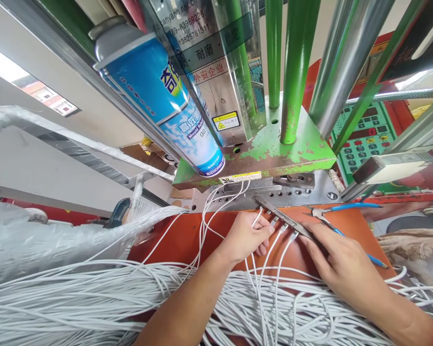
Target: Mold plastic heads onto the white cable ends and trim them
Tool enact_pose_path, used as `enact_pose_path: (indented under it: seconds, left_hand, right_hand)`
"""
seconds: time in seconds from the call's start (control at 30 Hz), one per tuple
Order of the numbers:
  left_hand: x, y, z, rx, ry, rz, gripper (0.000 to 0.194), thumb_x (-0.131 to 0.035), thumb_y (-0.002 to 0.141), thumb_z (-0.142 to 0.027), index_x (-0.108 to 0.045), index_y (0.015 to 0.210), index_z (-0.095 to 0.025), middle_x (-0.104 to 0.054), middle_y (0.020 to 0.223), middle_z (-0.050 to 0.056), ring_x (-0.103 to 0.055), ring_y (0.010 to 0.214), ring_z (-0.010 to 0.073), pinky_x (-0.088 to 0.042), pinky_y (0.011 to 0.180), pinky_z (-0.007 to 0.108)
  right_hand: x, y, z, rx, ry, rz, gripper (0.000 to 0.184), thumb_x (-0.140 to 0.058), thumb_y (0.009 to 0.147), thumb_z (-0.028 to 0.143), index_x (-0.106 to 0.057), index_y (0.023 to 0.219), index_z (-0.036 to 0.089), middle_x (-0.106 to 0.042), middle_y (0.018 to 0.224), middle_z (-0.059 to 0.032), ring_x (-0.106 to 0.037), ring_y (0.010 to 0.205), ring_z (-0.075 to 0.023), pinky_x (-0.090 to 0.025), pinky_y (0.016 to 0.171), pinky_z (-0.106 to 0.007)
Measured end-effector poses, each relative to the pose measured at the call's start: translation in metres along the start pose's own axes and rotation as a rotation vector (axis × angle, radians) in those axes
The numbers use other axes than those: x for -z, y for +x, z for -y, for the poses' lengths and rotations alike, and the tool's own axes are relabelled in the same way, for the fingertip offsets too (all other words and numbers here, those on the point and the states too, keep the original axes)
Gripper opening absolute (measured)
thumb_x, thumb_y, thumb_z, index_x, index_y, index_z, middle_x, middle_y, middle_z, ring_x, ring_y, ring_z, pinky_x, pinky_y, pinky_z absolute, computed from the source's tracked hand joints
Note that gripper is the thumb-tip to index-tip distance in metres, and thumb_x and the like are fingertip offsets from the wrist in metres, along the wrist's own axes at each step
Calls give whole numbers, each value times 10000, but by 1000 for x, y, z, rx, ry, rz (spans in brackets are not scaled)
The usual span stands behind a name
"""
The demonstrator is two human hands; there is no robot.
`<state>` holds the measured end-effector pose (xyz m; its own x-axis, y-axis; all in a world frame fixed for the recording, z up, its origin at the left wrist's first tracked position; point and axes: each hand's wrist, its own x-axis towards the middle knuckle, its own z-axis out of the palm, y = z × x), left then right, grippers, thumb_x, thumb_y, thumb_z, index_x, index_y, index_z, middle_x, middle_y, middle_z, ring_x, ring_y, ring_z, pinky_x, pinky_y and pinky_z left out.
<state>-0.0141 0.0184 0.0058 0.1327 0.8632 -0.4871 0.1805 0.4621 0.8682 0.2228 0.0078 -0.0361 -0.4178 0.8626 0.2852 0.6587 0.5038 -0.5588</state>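
Many thin white cables (130, 293) spread over the orange desk (209, 240). Above it, my right hand (339, 259) grips the long dark metal bar (285, 218); my left hand (250, 235) pinches a white cable end at the bar's edge.

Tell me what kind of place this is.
Probably a factory moulding station: a green-painted press, a spray can labelled "Mould Release", and a mass of white cables in front.
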Motion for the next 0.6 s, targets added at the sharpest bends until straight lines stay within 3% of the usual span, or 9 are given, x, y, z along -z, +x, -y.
enact_pose_path:
  seconds: [0.13, 0.3, 0.43, 0.6]
  left_hand:
    - [1, 1, 1, 10, 20, 9, 211, -715, 874, -323, -633, 780, -152, -615, 543, -16, -570, 409, 97, -441, 397, 178]
    - [0, 1, 2, -60, -17, -11, 324, -732, 873, -414, -607, 712, -162, -602, 544, -14, -562, 421, 91, -436, 413, 183]
    - [-5, 1, 6, -77, -30, -75, 337, -724, 883, -457, -627, 746, -165, -594, 557, -27, -531, 413, 88, -432, 421, 199]
    - [-16, 4, 12, -99, -4, -181, 304, -721, 891, -435, -622, 755, -181, -557, 525, -51, -469, 388, 88, -358, 401, 210]
  right_hand:
    - [-1, 1, 0, 12, 4, -3, 226, -455, 1101, 382, -620, 1207, 270, -754, 1053, -45, -736, 879, -244, -547, 734, -373]
    - [-1, 0, 0, 31, 13, -15, 259, -461, 1100, 374, -613, 1283, 272, -765, 1073, -46, -738, 853, -233, -555, 705, -367]
    - [0, 1, 2, 86, 26, -13, 293, -471, 1100, 349, -589, 1355, 265, -777, 1148, -60, -754, 900, -230, -572, 727, -355]
    - [7, 6, 3, 102, 84, 36, 288, -479, 1098, 354, -626, 1324, 254, -782, 1096, -69, -748, 887, -230, -580, 745, -347]
